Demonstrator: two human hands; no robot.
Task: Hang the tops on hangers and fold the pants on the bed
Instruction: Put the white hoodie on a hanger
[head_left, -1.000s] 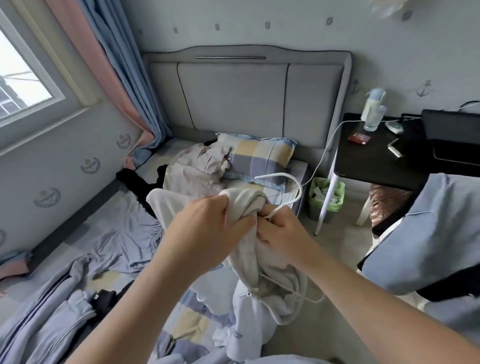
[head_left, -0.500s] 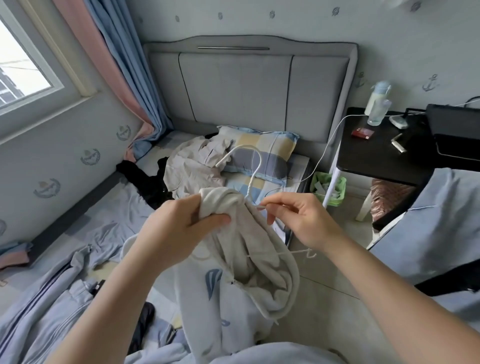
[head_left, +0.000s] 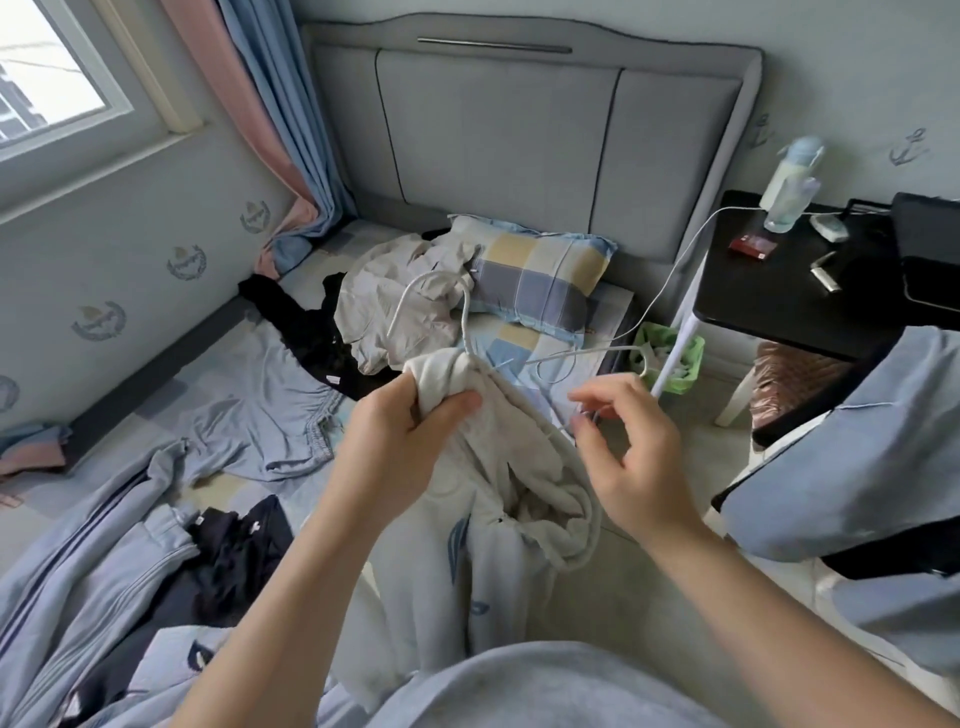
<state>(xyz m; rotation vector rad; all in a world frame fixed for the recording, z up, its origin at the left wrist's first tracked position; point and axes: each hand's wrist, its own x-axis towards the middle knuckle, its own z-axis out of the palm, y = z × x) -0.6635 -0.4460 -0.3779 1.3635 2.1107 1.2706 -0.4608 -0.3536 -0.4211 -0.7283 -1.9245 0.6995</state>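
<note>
The person is wearing what looks like a pale blue-grey top of soft, plain fabric with no print showing, and it is filling the bottom edge of the head view as a broad rounded swell. The left forearm and the right forearm are showing bare along their whole visible length, running from the lower corners of the view up to the wrists. The left hand and the right hand are going bare as well.
</note>
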